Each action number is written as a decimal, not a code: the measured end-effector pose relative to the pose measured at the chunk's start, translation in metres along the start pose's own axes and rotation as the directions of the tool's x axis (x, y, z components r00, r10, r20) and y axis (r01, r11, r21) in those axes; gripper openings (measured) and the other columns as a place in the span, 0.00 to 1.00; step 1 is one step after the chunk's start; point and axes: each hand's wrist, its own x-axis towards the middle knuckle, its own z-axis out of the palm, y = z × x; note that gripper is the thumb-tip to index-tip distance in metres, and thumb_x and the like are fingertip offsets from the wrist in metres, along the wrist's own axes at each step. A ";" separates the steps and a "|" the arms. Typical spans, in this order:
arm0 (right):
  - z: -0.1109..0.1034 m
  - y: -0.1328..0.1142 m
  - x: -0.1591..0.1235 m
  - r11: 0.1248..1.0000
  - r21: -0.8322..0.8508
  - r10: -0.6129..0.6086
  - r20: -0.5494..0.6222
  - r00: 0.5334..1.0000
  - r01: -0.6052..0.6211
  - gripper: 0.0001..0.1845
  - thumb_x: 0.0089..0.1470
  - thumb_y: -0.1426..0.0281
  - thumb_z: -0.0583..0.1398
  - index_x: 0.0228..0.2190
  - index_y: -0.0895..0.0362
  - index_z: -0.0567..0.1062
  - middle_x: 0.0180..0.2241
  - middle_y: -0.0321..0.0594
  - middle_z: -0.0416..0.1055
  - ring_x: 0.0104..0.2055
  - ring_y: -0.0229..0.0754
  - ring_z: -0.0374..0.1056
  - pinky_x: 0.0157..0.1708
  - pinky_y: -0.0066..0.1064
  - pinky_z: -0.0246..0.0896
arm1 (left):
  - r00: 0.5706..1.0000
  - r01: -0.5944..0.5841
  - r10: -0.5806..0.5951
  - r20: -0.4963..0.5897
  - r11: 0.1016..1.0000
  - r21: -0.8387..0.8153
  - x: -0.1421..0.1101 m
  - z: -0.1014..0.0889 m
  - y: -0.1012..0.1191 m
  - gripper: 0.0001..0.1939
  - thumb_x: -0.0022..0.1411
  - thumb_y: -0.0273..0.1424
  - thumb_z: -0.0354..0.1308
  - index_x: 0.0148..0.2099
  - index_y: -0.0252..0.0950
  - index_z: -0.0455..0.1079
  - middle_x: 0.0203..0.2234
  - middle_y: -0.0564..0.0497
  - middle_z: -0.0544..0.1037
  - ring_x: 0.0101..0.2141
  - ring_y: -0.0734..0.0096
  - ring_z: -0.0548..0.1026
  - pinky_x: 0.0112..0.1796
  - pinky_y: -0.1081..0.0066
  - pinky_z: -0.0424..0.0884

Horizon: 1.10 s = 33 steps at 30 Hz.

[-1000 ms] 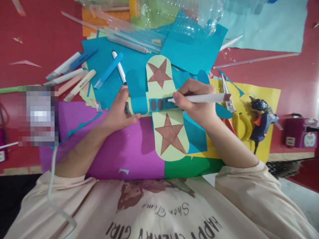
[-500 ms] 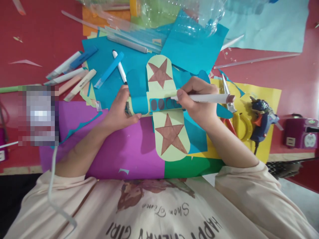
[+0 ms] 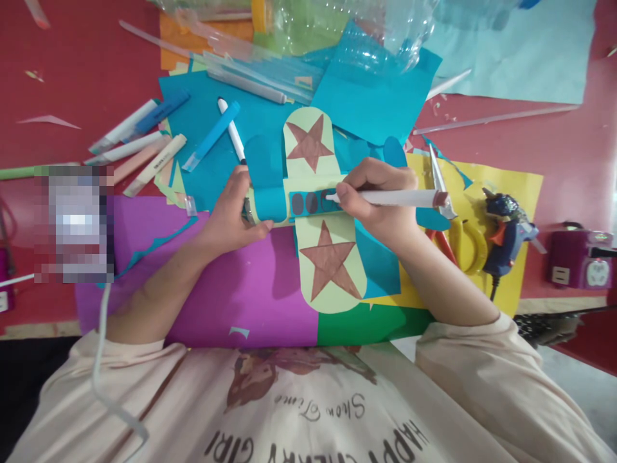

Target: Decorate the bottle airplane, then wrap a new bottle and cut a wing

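Note:
A paper aeroplane (image 3: 328, 257) with pale green wings and two brown stars lies on coloured sheets. Its blue body strip (image 3: 308, 202) carries dark ovals. My right hand (image 3: 380, 206) is closed on a white marker (image 3: 400, 197), and the tip touches the strip just right of the ovals. My left hand (image 3: 231, 215) presses the blue nose of the plane (image 3: 267, 199) with its fingers curled on it.
Several markers (image 3: 139, 145) lie at the left, and another marker (image 3: 231, 132) lies on blue paper (image 3: 207, 109). Scissors (image 3: 446, 215) and a glue gun (image 3: 506, 235) sit at the right on yellow paper. Clear plastic bottles (image 3: 337, 26) stand at the back. Purple paper (image 3: 231, 289) lies near me.
My right hand has slid the marker tip slightly along the blue strip, right and then back left. My left hand has stayed in place.

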 end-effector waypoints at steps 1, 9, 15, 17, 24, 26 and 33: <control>0.000 -0.001 0.000 1.000 0.006 0.003 0.007 1.000 -0.003 0.19 0.52 0.62 0.62 0.16 0.53 0.64 0.16 0.30 0.61 0.18 0.31 0.56 0.18 0.28 0.52 | 1.000 -0.016 0.016 0.002 1.000 0.001 0.000 0.000 0.000 0.25 0.57 0.49 0.56 0.51 0.45 0.53 0.44 0.47 0.63 0.47 0.53 0.68 0.45 0.52 0.72; -0.003 -0.004 0.002 1.000 0.027 -0.005 0.047 0.999 0.003 0.18 0.50 0.66 0.62 0.16 0.54 0.62 0.15 0.29 0.60 0.17 0.29 0.53 0.17 0.27 0.50 | 1.000 0.022 -0.022 0.021 0.999 -0.030 0.000 -0.001 0.001 0.25 0.58 0.49 0.55 0.51 0.43 0.54 0.46 0.47 0.63 0.49 0.53 0.67 0.47 0.53 0.70; -0.002 0.001 0.001 1.000 0.005 -0.005 0.039 0.999 0.004 0.17 0.53 0.63 0.61 0.17 0.54 0.65 0.16 0.29 0.63 0.19 0.30 0.55 0.18 0.26 0.51 | 1.000 -0.022 0.022 -0.002 1.000 -0.003 0.000 0.000 -0.001 0.25 0.58 0.49 0.55 0.52 0.43 0.54 0.44 0.46 0.63 0.47 0.53 0.68 0.45 0.53 0.71; -0.002 0.001 0.001 1.000 0.019 -0.017 0.036 0.999 0.016 0.18 0.53 0.64 0.61 0.17 0.54 0.64 0.16 0.29 0.62 0.18 0.30 0.55 0.18 0.26 0.49 | 1.000 -0.018 0.018 0.003 1.000 -0.007 0.000 0.000 0.000 0.25 0.59 0.48 0.55 0.52 0.42 0.54 0.45 0.46 0.63 0.48 0.53 0.67 0.46 0.54 0.71; -0.005 -0.003 0.002 0.998 -0.006 -0.066 0.095 0.993 0.067 0.18 0.52 0.68 0.60 0.16 0.55 0.61 0.15 0.29 0.58 0.18 0.27 0.52 0.16 0.24 0.47 | 1.000 -0.004 0.004 -0.017 1.000 -0.029 -0.001 0.000 0.000 0.26 0.58 0.49 0.55 0.52 0.40 0.57 0.46 0.45 0.66 0.48 0.53 0.68 0.46 0.55 0.70; -0.005 -0.003 0.002 0.997 -0.030 -0.068 0.109 0.992 0.071 0.18 0.53 0.68 0.60 0.16 0.55 0.61 0.15 0.29 0.58 0.18 0.28 0.52 0.16 0.24 0.47 | 0.999 -0.038 0.037 -0.032 0.999 -0.018 0.000 0.000 0.000 0.26 0.59 0.49 0.55 0.53 0.40 0.57 0.45 0.43 0.66 0.48 0.52 0.69 0.45 0.55 0.71; -0.003 0.000 0.001 0.996 -0.049 -0.066 0.080 0.995 0.070 0.18 0.54 0.65 0.59 0.17 0.54 0.61 0.16 0.29 0.59 0.18 0.29 0.53 0.17 0.25 0.49 | 0.997 -0.066 0.065 -0.048 0.998 -0.012 0.001 0.000 -0.001 0.26 0.59 0.51 0.54 0.52 0.40 0.57 0.44 0.44 0.66 0.46 0.53 0.69 0.42 0.55 0.72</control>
